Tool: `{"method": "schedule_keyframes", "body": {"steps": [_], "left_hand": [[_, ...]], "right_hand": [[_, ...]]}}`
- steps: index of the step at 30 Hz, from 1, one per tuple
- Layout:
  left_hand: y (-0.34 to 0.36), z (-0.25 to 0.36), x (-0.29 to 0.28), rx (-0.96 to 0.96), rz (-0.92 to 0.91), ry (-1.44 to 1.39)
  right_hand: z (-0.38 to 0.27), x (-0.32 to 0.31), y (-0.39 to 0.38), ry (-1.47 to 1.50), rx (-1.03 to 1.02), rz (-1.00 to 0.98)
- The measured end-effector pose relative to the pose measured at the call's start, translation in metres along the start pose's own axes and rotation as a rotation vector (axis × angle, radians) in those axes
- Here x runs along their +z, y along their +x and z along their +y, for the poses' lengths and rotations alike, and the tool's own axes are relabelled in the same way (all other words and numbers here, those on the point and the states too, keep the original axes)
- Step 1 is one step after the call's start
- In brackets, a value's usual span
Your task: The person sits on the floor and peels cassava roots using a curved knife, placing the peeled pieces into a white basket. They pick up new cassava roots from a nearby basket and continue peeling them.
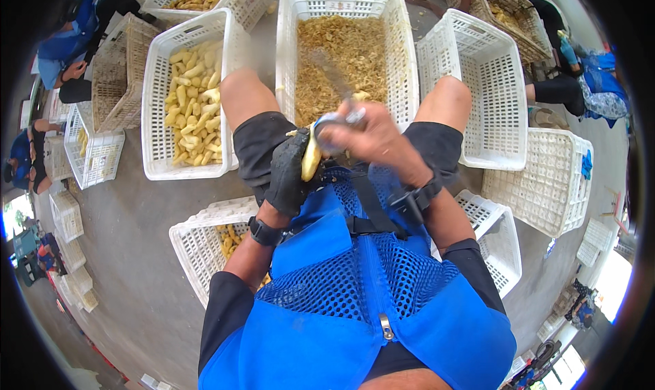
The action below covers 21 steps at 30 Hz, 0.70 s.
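My left hand (286, 174), in a dark wet-looking glove, grips a pale yellow elongated vegetable piece (311, 158) above my lap. My bare right hand (379, 138) is closed round the handle of a knife (332, 73), close beside the piece. Motion blurs the blade, which points away from me over a white crate (402, 56) between my knees. Brown-yellow peelings (341, 35) fill much of that crate's bottom. Some pale bits lie near the knife hand. The exact kind of vegetable is hard to tell.
Left of my knee stands a white crate (153, 117) of peeled yellow pieces (194, 110). A white crate (505, 103) stands at my right knee. More crates (187, 236) (505, 253) flank my hips. Co-workers in blue (75, 42) (600, 83) sit at both sides.
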<state>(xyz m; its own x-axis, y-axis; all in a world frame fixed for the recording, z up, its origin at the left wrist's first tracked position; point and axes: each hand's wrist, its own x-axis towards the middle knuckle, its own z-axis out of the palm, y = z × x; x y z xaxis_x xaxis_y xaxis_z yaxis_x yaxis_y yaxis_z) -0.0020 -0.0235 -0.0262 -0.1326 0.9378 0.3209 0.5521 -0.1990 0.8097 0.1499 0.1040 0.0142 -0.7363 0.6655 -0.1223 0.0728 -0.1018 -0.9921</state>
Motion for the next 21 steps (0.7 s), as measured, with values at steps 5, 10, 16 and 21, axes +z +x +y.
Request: {"method": "schedule_keyframes", "body": {"steps": [5,10,16,21], "left_hand": [[0.006,0.005,-0.004,0.085,-0.004,0.009],[0.011,0.021,-0.007,0.029,0.031,-0.144],[0.008,0.014,0.002,-0.115,-0.021,-0.160],[0.003,0.018,0.001,-0.555,0.029,-0.565]], "right_hand": [[0.009,-0.002,0.013,-0.247,-0.032,0.011],[0.002,-0.049,0.039,-0.215,0.014,0.286],[-0.020,-0.001,-0.001,-0.242,0.002,-0.099],[0.015,-0.025,0.036,-0.502,-0.123,0.309]]}}
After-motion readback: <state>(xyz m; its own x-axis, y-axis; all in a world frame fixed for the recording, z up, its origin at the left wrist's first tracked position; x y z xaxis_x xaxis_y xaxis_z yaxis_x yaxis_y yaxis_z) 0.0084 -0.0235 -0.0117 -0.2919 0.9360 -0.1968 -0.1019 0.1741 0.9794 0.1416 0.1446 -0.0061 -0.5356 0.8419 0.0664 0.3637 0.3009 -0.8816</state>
